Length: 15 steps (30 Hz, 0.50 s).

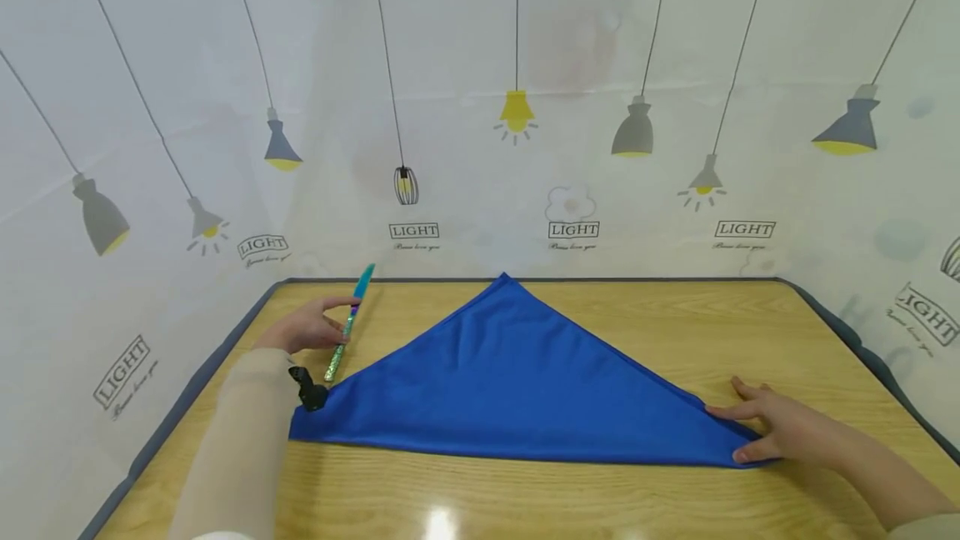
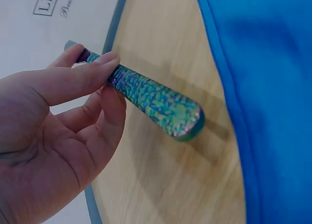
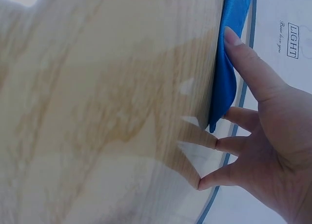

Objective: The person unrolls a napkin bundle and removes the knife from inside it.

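Observation:
A blue napkin (image 1: 480, 382), folded into a triangle, lies flat with its peak toward the back wall. My left hand (image 1: 307, 326) pinches a table knife (image 1: 337, 357) between thumb and fingers, left of the napkin. The knife has a shiny teal blade and a textured, iridescent handle (image 2: 161, 104); in the left wrist view the handle's end tilts toward the camera, above the table. At the napkin's right corner, my right hand (image 1: 787, 427) rests with spread fingers. Its thumb (image 3: 248, 63) touches the cloth (image 3: 225, 82), while other fingertips reach the table beside it.
The wooden table (image 1: 360, 498) is glossy and reflects light at the front. A white wall covering (image 1: 465, 23) printed with hanging lamps stands close behind and along both sides, with a dark border at the table's edge. A black strap piece (image 1: 307, 390) sits on the left wrist.

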### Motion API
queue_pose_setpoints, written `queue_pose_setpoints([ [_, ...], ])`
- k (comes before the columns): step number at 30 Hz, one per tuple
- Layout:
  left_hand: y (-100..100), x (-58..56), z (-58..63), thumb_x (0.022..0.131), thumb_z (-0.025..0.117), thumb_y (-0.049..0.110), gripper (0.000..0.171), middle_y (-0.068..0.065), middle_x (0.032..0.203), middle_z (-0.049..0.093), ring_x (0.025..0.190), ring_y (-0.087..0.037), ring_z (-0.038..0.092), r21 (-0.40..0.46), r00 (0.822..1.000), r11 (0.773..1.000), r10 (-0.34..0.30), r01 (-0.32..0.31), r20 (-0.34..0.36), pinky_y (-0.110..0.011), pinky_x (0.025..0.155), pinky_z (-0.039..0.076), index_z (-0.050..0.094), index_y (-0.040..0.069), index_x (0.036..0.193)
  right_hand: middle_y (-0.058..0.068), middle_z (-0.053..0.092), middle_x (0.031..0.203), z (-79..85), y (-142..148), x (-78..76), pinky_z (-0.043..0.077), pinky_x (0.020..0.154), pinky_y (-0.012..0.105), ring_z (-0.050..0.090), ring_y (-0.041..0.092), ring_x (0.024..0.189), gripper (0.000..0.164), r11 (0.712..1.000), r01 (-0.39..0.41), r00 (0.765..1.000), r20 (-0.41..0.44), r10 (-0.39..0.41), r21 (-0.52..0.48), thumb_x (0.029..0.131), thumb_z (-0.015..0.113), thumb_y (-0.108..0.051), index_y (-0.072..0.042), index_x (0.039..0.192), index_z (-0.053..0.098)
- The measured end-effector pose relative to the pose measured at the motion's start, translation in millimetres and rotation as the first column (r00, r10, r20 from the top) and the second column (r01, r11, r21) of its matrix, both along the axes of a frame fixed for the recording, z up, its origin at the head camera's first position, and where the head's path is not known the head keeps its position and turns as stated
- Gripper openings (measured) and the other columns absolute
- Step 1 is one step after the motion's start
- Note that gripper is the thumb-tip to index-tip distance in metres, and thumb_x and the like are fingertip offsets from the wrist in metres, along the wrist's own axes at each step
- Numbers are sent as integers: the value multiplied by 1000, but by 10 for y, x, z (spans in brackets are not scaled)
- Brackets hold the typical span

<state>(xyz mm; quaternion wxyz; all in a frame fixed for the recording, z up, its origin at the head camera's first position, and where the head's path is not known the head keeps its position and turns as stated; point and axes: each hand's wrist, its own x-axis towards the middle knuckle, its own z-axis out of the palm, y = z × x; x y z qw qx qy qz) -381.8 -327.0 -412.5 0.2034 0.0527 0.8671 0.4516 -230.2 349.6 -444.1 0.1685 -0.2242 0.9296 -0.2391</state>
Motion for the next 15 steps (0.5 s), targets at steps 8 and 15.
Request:
queue_pose_setpoints([
  [8,-68,-28,-44,83,67,-13,78,-10,84,51,72,-18,50,-94,1000,996,8,-9,-10,-28,64,46,33,2,150,51,16,140,3,9,13,24,85,80,5,79,115,68,1000,6,1000,10,-6,-4,76,80,-33,-1,133,59],
  [15,-67,-54,-67,83,68,-11,75,-5,75,48,66,-17,47,-182,999,983,-28,21,-38,-28,63,44,37,4,149,51,16,140,15,-1,14,24,85,80,4,79,115,67,1000,2,1000,10,-2,-8,77,80,-32,-1,133,59],
])
